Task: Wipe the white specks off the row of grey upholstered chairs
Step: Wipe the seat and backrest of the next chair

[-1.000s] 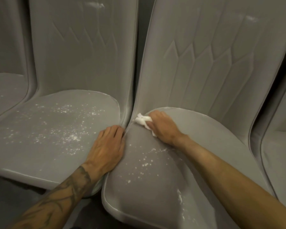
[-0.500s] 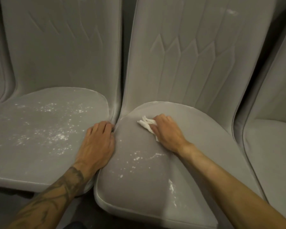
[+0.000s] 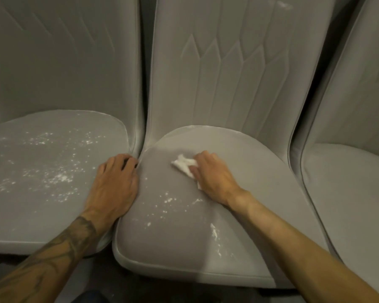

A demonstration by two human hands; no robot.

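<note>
Head view: right hand (image 3: 214,176) pinches crumpled white tissue (image 3: 184,166), pressed on middle grey chair seat (image 3: 260,171), near backrest (image 3: 239,79). White specks (image 3: 169,201) scattered on seat front (thicker streak near forearm (image 3: 293,248)). Left hand (image 3: 114,184) rests flat, fingers relaxed, on left chair seat (image 3: 42,204), heavily speckled.

Indoor seating area: identical grey upholstered chairs (image 3: 228,84) packed side by side, dark floor (image 3: 109,281) below.

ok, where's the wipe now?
Head view, centre: the white wipe is on the middle chair seat, toward its back, held under the right hand, right of the left hand at the seat gap.
</note>
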